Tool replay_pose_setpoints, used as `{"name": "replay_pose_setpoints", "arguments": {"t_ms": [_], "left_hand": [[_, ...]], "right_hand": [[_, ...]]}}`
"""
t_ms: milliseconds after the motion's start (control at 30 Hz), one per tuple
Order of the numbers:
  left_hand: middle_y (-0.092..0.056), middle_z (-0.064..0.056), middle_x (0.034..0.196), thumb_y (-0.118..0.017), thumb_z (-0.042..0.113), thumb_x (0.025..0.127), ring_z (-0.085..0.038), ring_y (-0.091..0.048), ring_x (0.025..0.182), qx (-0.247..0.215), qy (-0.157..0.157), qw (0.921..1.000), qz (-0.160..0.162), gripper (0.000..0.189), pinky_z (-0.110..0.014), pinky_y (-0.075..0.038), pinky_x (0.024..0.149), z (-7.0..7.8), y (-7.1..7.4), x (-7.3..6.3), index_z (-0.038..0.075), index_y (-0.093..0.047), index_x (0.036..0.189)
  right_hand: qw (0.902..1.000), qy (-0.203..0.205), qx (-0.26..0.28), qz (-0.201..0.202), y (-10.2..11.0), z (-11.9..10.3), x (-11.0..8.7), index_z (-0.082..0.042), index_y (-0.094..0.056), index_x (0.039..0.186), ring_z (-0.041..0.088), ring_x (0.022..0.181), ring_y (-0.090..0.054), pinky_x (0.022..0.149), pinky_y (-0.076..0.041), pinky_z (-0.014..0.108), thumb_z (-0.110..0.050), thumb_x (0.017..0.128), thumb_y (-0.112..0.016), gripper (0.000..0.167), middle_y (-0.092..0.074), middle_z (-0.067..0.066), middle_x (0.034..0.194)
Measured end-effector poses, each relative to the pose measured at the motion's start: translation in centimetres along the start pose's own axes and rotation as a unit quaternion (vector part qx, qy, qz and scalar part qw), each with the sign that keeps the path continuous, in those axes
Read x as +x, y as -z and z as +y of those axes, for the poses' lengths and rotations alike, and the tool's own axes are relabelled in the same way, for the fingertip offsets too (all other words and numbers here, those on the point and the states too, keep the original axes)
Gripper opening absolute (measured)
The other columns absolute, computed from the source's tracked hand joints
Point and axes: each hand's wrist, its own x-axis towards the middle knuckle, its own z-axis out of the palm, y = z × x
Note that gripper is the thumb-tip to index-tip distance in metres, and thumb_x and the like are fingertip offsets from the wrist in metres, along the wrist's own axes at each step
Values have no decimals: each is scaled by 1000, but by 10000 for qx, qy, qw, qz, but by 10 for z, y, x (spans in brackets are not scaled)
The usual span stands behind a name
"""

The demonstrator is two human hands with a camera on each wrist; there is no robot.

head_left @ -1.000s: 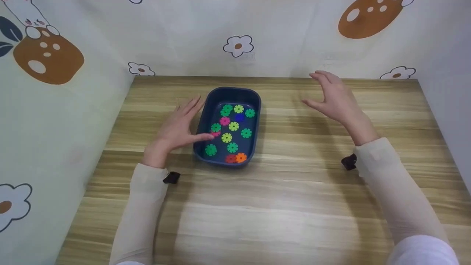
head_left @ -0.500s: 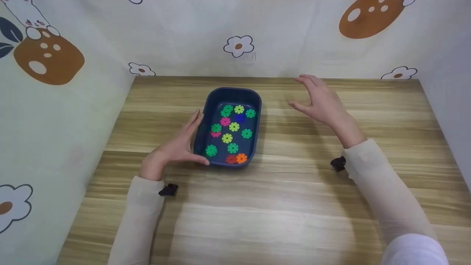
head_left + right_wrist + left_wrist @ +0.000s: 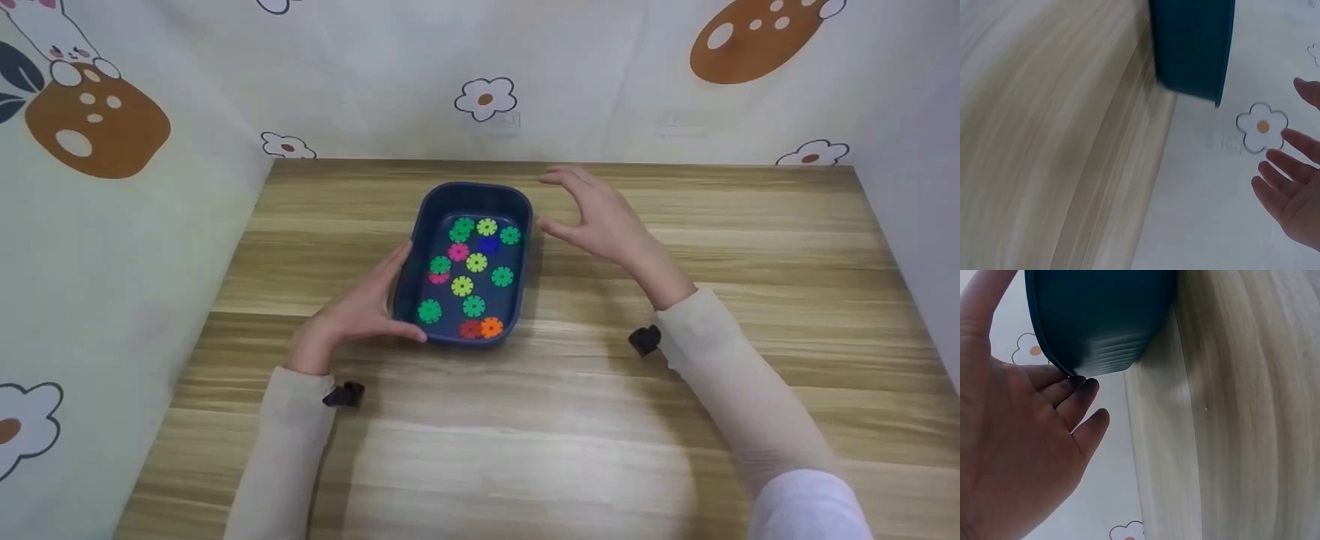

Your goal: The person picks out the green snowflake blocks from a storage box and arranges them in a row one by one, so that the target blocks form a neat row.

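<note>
A dark blue rectangular tub (image 3: 476,199) stands on the table, holding several flower-shaped plastic discs in green, yellow (image 3: 462,286), pink (image 3: 458,252), blue, red and orange (image 3: 491,328). My left hand (image 3: 360,304) lies along the tub's left side, thumb at the near left corner and fingers at the rim. In the left wrist view its fairly straight fingertips touch the outer rim of the tub (image 3: 1100,320). My right hand (image 3: 600,221) hovers just right of the tub, thumb and fingers spread and nothing in it. The right wrist view shows a gap between those fingers and the tub (image 3: 1190,56).
The wood-grain table (image 3: 570,420) reaches back to a pale wall (image 3: 360,75) printed with flowers and brown fruit. Another patterned wall (image 3: 90,300) borders its left side, and a plain pale one (image 3: 907,225) its right. Each sleeve cuff carries a small black camera (image 3: 344,394).
My left hand has come down from over the tub's left edge to its outer side and near corner. My right hand has moved left, close to the tub's right side. The tub stays put.
</note>
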Motion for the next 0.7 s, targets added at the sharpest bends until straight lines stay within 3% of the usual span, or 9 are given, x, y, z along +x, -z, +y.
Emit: {"name": "replay_pose_setpoints", "arguments": {"t_ms": [300, 533, 700], "left_hand": [[-7, -4, 161, -84, 57, 63, -24, -14, 143, -132, 51, 9999, -11, 129, -48, -20, 113, -2, -1, 7, 23, -2, 157], [-5, -3, 161, -85, 53, 67, -25, -12, 144, -204, -76, 9997, 98, 126, -51, -19, 112, -2, -2, 12, 22, -3, 157], [-3, -3, 161, -84, 50, 69, -25, -9, 145, -204, -69, 9997, 112, 123, -51, -18, 113, -1, -2, 12, 20, -5, 157]], "right_hand": [[9884, 380, 1379, -519, -39, -35, 16, -12, -60, 129, 17, 116, -53, 97, -44, 32, -38, 90, -69, 48, -58, 3, 129], [9768, 754, 1813, -851, -63, -57, 23, -7, -62, 124, 12, 107, -58, 93, -48, 32, -26, 89, -72, 42, -63, 4, 121], [9641, 702, 2176, -1348, -80, -64, 29, -2, -63, 121, 20, 106, -61, 90, -50, 32, -18, 89, -72, 37, -63, 11, 119]]}}
